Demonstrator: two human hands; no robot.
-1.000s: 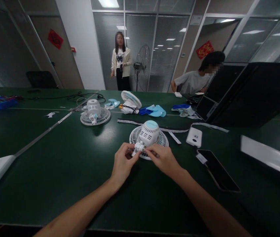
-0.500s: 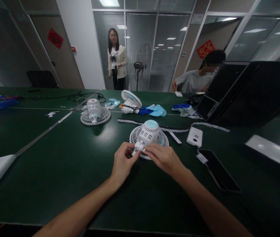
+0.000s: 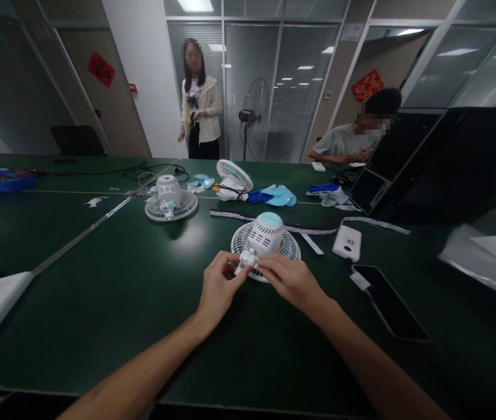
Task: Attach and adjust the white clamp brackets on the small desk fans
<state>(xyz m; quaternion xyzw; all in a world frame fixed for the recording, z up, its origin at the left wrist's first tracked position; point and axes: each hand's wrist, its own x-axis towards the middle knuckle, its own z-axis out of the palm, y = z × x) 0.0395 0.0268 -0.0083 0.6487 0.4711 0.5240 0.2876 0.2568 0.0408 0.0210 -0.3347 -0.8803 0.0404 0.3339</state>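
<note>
A white fan head (image 3: 265,234) with a pale blue cap lies grille-down on the dark green table in front of me. From its near side sticks out a small white joint piece (image 3: 248,258). My left hand (image 3: 219,286) pinches this piece from the left, thumb and fingertips around it. On the other side, my right hand (image 3: 294,281) has its fingertips closed on the same piece. The fingers partly hide the joint and the near rim of the grille.
Further back are a second fan head (image 3: 169,198), a small fan (image 3: 233,181) and light blue blades (image 3: 280,196). To the right lie a white power bank (image 3: 346,242) and a phone (image 3: 390,303). A black monitor (image 3: 449,163) stands at right. Two people are across the table.
My hands keep their grip on the joint piece with hardly any movement. The standing person has shifted slightly left, and the seated person's arms have moved.
</note>
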